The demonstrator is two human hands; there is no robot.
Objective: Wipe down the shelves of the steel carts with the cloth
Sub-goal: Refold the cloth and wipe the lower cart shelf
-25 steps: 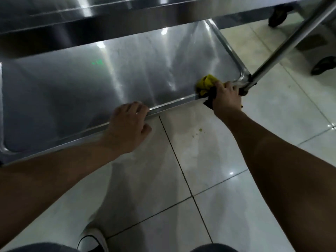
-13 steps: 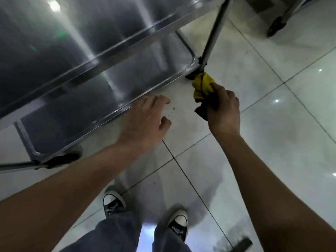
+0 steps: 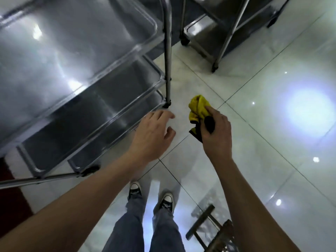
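My right hand (image 3: 216, 132) grips the bunched yellow cloth (image 3: 198, 110) in curled fingers, above the tiled floor (image 3: 263, 124). My left hand (image 3: 152, 135) hangs relaxed, fingers loose, holding nothing, near the corner of the steel cart (image 3: 81, 84) with 3 shelves.

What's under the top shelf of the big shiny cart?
Two more steel shelves sit under the top shelf, stacked lower and lower. Only their front strips show, bare and shiny; the top shelf covers the rest.
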